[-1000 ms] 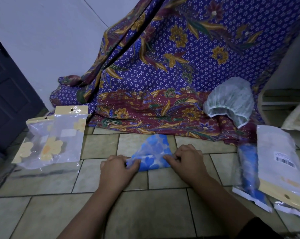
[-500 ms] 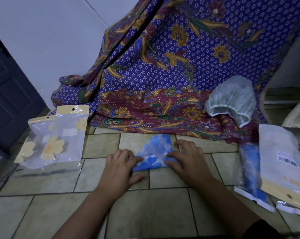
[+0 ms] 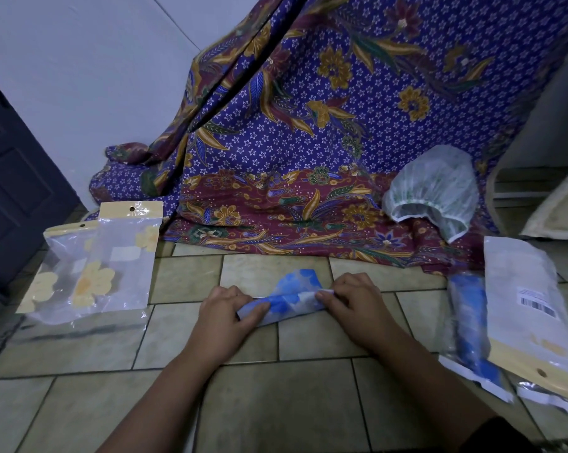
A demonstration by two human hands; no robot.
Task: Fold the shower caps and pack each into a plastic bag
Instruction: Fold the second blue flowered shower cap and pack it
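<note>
A blue-and-white shower cap [image 3: 292, 297] lies partly folded on the tiled floor in the middle of the head view. My left hand [image 3: 225, 317] pinches its left end and my right hand [image 3: 354, 304] pinches its right end, and the near edge is lifted off the tiles. A white shower cap [image 3: 431, 191] sits unfolded on the patterned cloth at the right. Two plastic bags holding yellow-flowered caps [image 3: 96, 266] lie at the left. A bagged blue cap [image 3: 472, 328] and a flat bag with a barcode label [image 3: 530, 305] lie at the right.
A purple and maroon batik cloth [image 3: 308, 142] hangs down the back and spreads onto the floor. A dark door [image 3: 11, 178] stands at the far left beside a white wall. A pale shelf or frame [image 3: 557, 207] is at the far right. Bare tiles [image 3: 276, 403] lie before me.
Both hands went from pressing the folded cap flat to pinching its two ends. The near edge has lifted and the cap is now drawn into a longer, narrower shape.
</note>
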